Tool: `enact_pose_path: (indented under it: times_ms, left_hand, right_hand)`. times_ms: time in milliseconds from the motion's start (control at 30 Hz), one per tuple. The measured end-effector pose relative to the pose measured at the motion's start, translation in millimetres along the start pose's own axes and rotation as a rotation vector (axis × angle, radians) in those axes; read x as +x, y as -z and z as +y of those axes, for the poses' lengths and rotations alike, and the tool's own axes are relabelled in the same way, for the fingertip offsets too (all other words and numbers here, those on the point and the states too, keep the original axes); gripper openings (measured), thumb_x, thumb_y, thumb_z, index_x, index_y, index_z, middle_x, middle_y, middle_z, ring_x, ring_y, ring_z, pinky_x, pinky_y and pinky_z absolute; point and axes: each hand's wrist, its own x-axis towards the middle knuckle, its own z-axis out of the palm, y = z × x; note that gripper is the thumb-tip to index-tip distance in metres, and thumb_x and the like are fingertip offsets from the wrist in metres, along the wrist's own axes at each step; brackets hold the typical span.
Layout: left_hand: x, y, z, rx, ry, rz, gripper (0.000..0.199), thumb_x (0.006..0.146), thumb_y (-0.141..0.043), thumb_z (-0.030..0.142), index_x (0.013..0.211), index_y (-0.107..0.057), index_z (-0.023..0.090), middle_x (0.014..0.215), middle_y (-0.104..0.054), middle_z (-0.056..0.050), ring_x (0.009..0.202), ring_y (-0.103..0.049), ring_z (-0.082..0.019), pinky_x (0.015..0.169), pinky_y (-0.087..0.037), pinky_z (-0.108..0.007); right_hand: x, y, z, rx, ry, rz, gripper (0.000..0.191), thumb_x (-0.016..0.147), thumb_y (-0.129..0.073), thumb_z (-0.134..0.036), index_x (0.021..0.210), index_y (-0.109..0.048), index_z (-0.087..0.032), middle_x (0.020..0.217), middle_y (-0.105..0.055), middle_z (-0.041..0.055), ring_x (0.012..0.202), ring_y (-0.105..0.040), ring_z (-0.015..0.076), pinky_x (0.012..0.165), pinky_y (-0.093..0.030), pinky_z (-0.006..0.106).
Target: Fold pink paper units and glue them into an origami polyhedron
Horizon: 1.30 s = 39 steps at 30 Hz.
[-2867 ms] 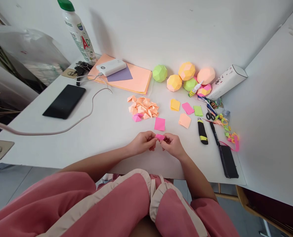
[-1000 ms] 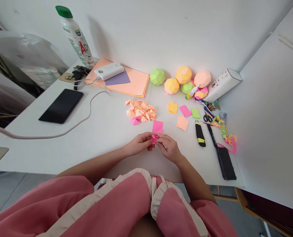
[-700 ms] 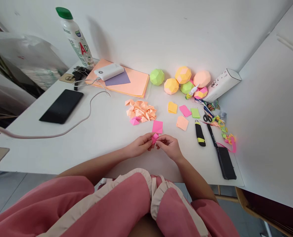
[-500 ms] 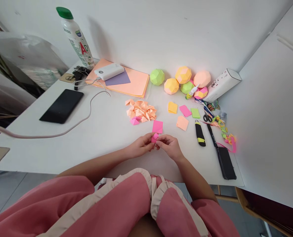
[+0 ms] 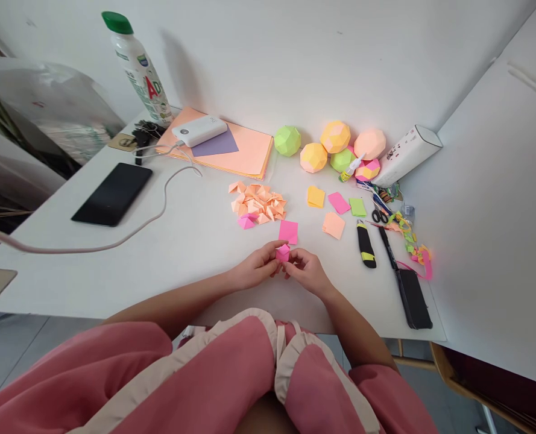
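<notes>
Between my two hands is a small folded piece of pink paper (image 5: 283,254), held just above the front of the table. My left hand (image 5: 259,265) grips its left side, and my right hand (image 5: 307,269) has its fingers closed on the right side. A flat pink paper square (image 5: 288,231) lies right behind it on the table. Farther back sits a heap of folded peach paper pieces (image 5: 261,202), with one folded pink piece (image 5: 247,221) at its near edge. Small stacks of orange (image 5: 315,196), pink (image 5: 339,203), green (image 5: 357,207) and peach paper (image 5: 333,225) lie to the right.
Faceted paper balls (image 5: 287,141) line the wall beside a glue bottle (image 5: 351,169). On the right are a box cutter (image 5: 366,244), scissors (image 5: 380,216), a pen (image 5: 387,247) and a black case (image 5: 413,298). A phone (image 5: 113,194), cable, power bank (image 5: 200,131) and bottle (image 5: 138,72) occupy the left.
The fingers of my right hand have shifted around the folded pink paper, and its upper fold now looks more raised. Everything else on the table stays where it was.
</notes>
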Motion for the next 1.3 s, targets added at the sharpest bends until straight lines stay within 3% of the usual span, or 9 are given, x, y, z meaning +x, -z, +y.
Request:
enact_pose_path:
  times_ms: [200,467,867,933,1067,1167,1300]
  left_hand:
    - [0.4,-0.6,-3.5,0.136,-0.04,0.019,0.045,0.085,-0.048,0.027,0.128,-0.038,0.015,0.065,-0.051,0.004,0.061,-0.052,-0.011,0.06,-0.044,-0.026]
    - [-1.5,1.9,-6.3,0.18,-0.134,-0.065,0.044,0.086,-0.045,0.028,0.129,-0.04,0.019,0.06,-0.044,0.006,0.061,-0.052,-0.011,0.06,-0.044,-0.025]
    - [-3.4,-1.5,-4.3,0.224,-0.137,-0.062,0.045,0.086,-0.039,0.023,0.131,-0.038,0.017,0.066,-0.047,0.003,0.062,-0.045,-0.011,0.06,-0.041,-0.024]
    - [-2.8,-0.1,-3.8,0.264,-0.131,-0.061,0.046,0.086,-0.038,0.022,0.132,-0.037,0.018,0.066,-0.046,0.003,0.059,-0.043,-0.011,0.058,-0.039,-0.023]
    - [-1.4,2.5,-5.2,0.323,-0.165,-0.09,0.051,0.086,-0.04,0.021,0.136,-0.033,0.018,0.061,-0.043,0.005,0.056,-0.042,-0.011,0.058,-0.039,-0.024]
    - [-1.5,2.5,-7.0,0.249,-0.181,-0.123,0.057,0.085,-0.042,0.022,0.14,-0.027,0.02,0.063,-0.049,0.005,0.058,-0.048,-0.011,0.06,-0.041,-0.025]
    - [-1.7,0.2,-2.4,0.058,-0.134,-0.067,0.057,0.085,-0.047,0.025,0.138,-0.028,0.021,0.074,-0.056,0.001,0.068,-0.056,-0.012,0.066,-0.045,-0.028]
  right_hand:
    - [-1.2,-0.7,1.4,-0.083,-0.002,0.04,0.01,0.075,-0.057,-0.026,0.07,-0.054,-0.017,0.064,-0.055,-0.0015,0.056,-0.053,0.0107,0.054,-0.046,0.025]
    - [-3.7,0.2,-3.7,-0.26,0.0,0.04,0.018,0.068,-0.056,-0.022,0.057,-0.043,-0.018,0.052,-0.043,-0.0052,0.049,-0.04,0.008,0.046,-0.032,0.021]
    - [-5.0,9.4,-9.0,-0.266,-0.016,0.006,0.011,0.07,-0.052,-0.019,0.06,-0.05,-0.017,0.054,-0.051,-0.0031,0.049,-0.049,0.0094,0.046,-0.041,0.023]
    - [-4.2,11.4,-8.5,-0.222,-0.015,-0.035,0.003,0.07,-0.052,-0.017,0.069,-0.055,-0.017,0.061,-0.054,-0.0021,0.054,-0.052,0.0099,0.048,-0.045,0.023]
    - [-2.7,12.2,-7.7,-0.1,0.012,-0.058,0.03,0.072,-0.06,-0.022,0.101,-0.058,-0.02,0.08,-0.059,0.0004,0.064,-0.057,0.0112,0.052,-0.052,0.024]
    - [-1.9,10.0,-7.2,-0.017,0.0,-0.018,0.025,0.077,-0.062,-0.031,0.098,-0.057,-0.019,0.074,-0.062,-0.0006,0.058,-0.06,0.0103,0.057,-0.054,0.027]
    - [-0.8,7.6,-8.0,0.093,0.016,0.017,0.026,0.077,-0.064,-0.037,0.093,-0.057,-0.018,0.066,-0.065,-0.001,0.056,-0.062,0.0121,0.058,-0.054,0.029]
